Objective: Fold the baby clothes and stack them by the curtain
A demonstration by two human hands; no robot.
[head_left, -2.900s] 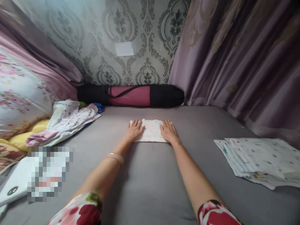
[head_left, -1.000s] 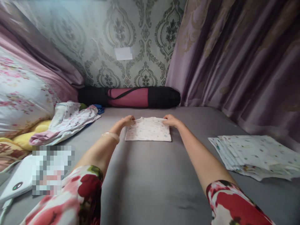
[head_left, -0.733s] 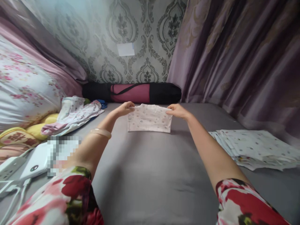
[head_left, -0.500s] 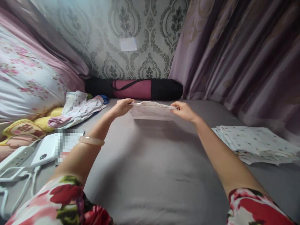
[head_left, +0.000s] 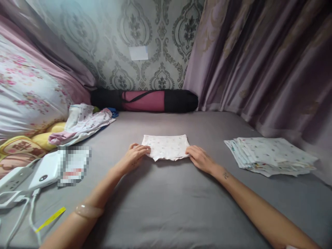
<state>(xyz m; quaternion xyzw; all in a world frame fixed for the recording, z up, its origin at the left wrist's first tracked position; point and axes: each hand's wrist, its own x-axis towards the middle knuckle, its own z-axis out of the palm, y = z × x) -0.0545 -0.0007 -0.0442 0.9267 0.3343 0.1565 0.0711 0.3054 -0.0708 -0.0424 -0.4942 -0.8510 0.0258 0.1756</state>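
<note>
A white cloth [head_left: 166, 147] with a faint small print lies folded into a rough rectangle on the grey bed sheet [head_left: 166, 193]. Its near edge is a little uneven. My left hand [head_left: 136, 155] pinches the cloth's left side near the front corner. At the opposite side, my right hand [head_left: 201, 158] has its fingers closed on the right edge. Both thumbs are partly hidden.
To the right sits a stack of folded printed cloths [head_left: 272, 155]. Rumpled clothes [head_left: 88, 121] lie at the left, near a power bank [head_left: 46, 169], a power strip [head_left: 12, 180] and white cables. A black and maroon rolled bag [head_left: 145, 100] rests against the wall.
Both hands have brought the cloth down and closer, from held up above the bed to lying flat on the sheet. A yellow strip now shows at lower left.
</note>
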